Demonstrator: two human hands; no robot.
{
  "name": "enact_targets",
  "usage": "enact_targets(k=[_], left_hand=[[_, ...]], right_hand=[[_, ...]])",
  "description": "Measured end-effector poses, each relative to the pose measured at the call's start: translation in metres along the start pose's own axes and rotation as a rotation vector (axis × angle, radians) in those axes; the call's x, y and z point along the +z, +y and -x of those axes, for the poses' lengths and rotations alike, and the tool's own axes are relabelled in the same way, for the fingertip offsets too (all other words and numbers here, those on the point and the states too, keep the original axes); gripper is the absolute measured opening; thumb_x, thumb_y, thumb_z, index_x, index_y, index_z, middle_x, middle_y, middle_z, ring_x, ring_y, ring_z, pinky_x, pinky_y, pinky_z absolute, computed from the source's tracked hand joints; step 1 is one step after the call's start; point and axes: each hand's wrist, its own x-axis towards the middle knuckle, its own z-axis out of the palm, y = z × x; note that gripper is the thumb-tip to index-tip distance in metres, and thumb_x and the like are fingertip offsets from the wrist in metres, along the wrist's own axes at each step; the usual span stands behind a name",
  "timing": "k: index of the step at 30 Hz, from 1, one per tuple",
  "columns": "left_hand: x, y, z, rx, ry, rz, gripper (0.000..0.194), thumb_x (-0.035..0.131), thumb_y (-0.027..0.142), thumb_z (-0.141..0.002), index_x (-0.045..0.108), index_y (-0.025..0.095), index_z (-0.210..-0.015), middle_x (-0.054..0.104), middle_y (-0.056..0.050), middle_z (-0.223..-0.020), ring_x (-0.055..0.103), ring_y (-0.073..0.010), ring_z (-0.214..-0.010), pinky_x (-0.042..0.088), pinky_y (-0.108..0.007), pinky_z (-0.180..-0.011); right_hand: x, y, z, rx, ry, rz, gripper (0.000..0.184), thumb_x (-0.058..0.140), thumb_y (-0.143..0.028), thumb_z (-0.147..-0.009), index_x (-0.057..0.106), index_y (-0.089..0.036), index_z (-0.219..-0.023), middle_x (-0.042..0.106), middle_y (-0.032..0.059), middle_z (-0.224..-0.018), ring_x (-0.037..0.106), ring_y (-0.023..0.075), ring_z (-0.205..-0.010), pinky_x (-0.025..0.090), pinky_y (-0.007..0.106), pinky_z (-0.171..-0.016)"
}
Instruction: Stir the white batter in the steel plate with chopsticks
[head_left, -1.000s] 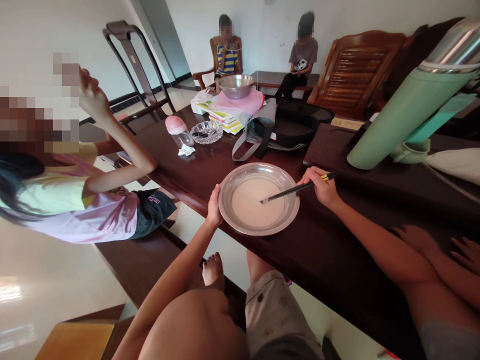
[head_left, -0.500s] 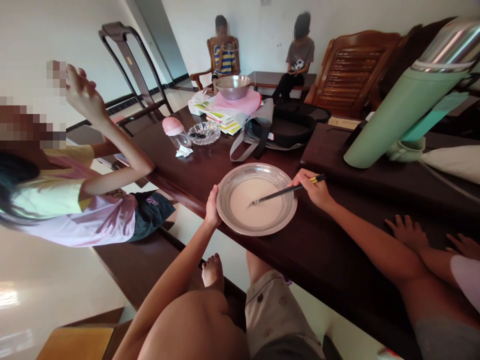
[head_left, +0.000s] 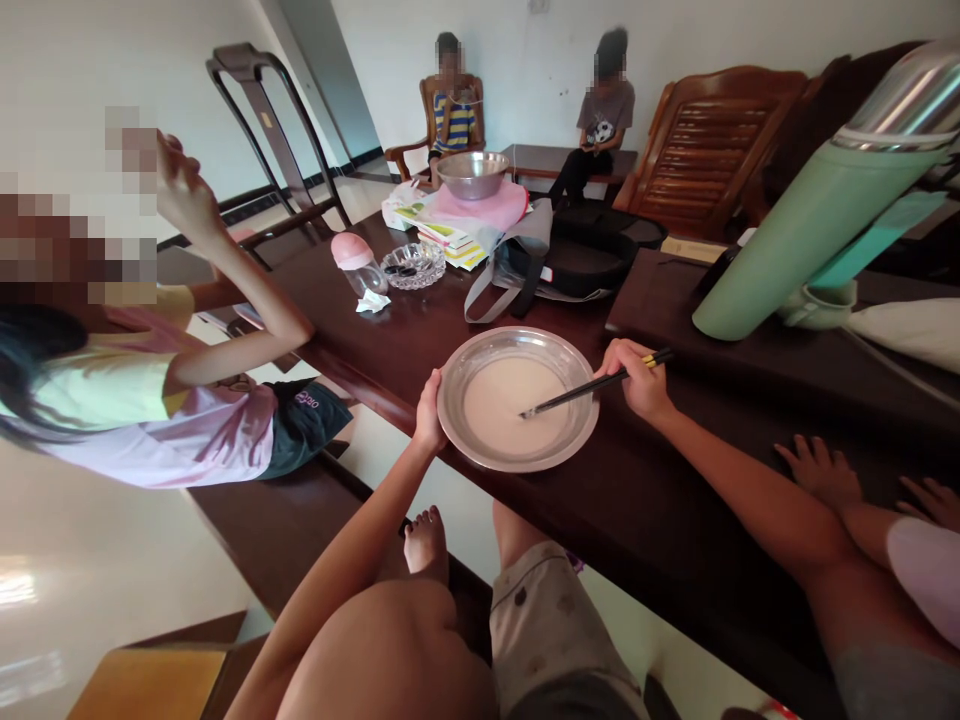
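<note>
Silvery metal shows in the head view: a wide bowl at the near edge of the counter, with pale, milky liquid inside. The left hand has its grip on the bowl's left rim, thumb on top; I cannot tell how the fingers lie underneath. The right hand has a narrow grip around dark chopsticks, slanting with their tips in the liquid. With the edge so near, a firm brace on the rim seems wise, along with low tips and small, even strokes clear of the wall, to avoid slopping. Farther back are a pink-capped bottle and a glass dish.
</note>
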Motion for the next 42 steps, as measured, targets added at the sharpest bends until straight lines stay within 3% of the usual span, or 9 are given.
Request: enact_targets(k=[3,8,13,17,22,27,32,37,42], left_hand=[[-0.0001,0.0,0.0001,0.0,0.006,0.002,0.05,0.075,0.061,-0.071,0.069,0.018,-0.096,0.077,-0.007,-0.092,0.072,-0.0317,-0.101,0.058,-0.039,-0.086],[0.0013,0.0012,0.001,-0.015,-0.009,0.01,0.049,0.073,0.06,-0.074,0.071,0.018,-0.099,0.077,-0.007,-0.094,0.072,-0.0327,-0.103,0.058,-0.04,-0.088],[0.0017,0.0018,0.0015,-0.011,0.008,0.003,0.048,0.073,0.061,-0.073,0.069,0.018,-0.095,0.077,-0.008,-0.09,0.071,-0.0334,-0.103,0.059,-0.041,-0.087],[0.0015,0.0022,0.0019,-0.004,-0.016,0.001,0.049,0.074,0.06,-0.072,0.071,0.019,-0.098,0.077,-0.007,-0.094,0.07,-0.0336,-0.106,0.058,-0.04,-0.088],[0.0001,0.0006,0.0008,-0.007,0.004,0.007,0.05,0.075,0.061,-0.071,0.07,0.018,-0.094,0.077,-0.008,-0.092,0.071,-0.0331,-0.103,0.057,-0.04,-0.088],[-0.0011,0.0002,0.0004,-0.013,0.005,0.006,0.049,0.075,0.061,-0.072,0.069,0.018,-0.095,0.076,-0.008,-0.093,0.072,-0.0316,-0.101,0.057,-0.04,-0.088],[-0.0014,0.0006,-0.0001,-0.016,0.001,0.005,0.047,0.075,0.06,-0.072,0.069,0.018,-0.093,0.076,-0.007,-0.092,0.072,-0.0315,-0.102,0.057,-0.039,-0.088],[-0.0007,0.0004,-0.0002,0.007,-0.014,-0.004,0.05,0.076,0.062,-0.07,0.07,0.019,-0.095,0.077,-0.007,-0.096,0.071,-0.0329,-0.103,0.057,-0.04,-0.087],[-0.0001,0.0004,-0.0005,0.008,0.005,-0.001,0.048,0.075,0.061,-0.071,0.07,0.018,-0.093,0.077,-0.007,-0.094,0.071,-0.0324,-0.103,0.057,-0.039,-0.088]], right_hand=[[-0.001,-0.0007,0.0012,0.018,-0.081,0.026,0.046,0.063,-0.058,-0.086,0.062,-0.023,-0.056,0.062,0.0015,-0.058,0.063,0.0184,-0.056,0.052,0.035,-0.061],[-0.0013,-0.0027,0.0003,-0.019,0.045,0.003,0.048,0.063,-0.059,-0.086,0.058,-0.024,-0.054,0.059,0.0009,-0.055,0.062,0.0184,-0.055,0.05,0.034,-0.06],[0.0008,-0.0044,0.0018,0.024,-0.084,0.067,0.046,0.062,-0.061,-0.086,0.062,-0.024,-0.058,0.063,0.0015,-0.059,0.064,0.0194,-0.06,0.053,0.036,-0.066],[-0.0015,-0.0023,0.001,0.004,0.014,0.018,0.047,0.064,-0.06,-0.085,0.059,-0.023,-0.056,0.06,-0.0002,-0.056,0.063,0.0178,-0.056,0.051,0.034,-0.063],[0.0,-0.0029,0.0035,0.021,-0.099,0.044,0.044,0.062,-0.057,-0.087,0.064,-0.024,-0.059,0.064,0.0013,-0.06,0.065,0.0192,-0.061,0.053,0.036,-0.066],[-0.001,-0.0019,0.0023,0.008,0.018,0.012,0.047,0.063,-0.059,-0.085,0.059,-0.023,-0.055,0.06,0.0,-0.055,0.063,0.0181,-0.055,0.051,0.034,-0.061],[-0.0006,-0.0002,0.0027,0.01,-0.093,0.055,0.043,0.063,-0.057,-0.088,0.065,-0.024,-0.06,0.065,0.0017,-0.061,0.065,0.0194,-0.061,0.053,0.036,-0.067],[-0.0011,0.0008,0.002,0.003,0.006,-0.001,0.045,0.064,-0.058,-0.086,0.061,-0.024,-0.057,0.062,-0.0002,-0.057,0.063,0.0179,-0.057,0.05,0.034,-0.064],[0.0001,-0.0005,0.0048,0.023,-0.093,0.053,0.043,0.063,-0.057,-0.088,0.064,-0.024,-0.06,0.065,0.0011,-0.061,0.065,0.0192,-0.062,0.052,0.036,-0.067]])
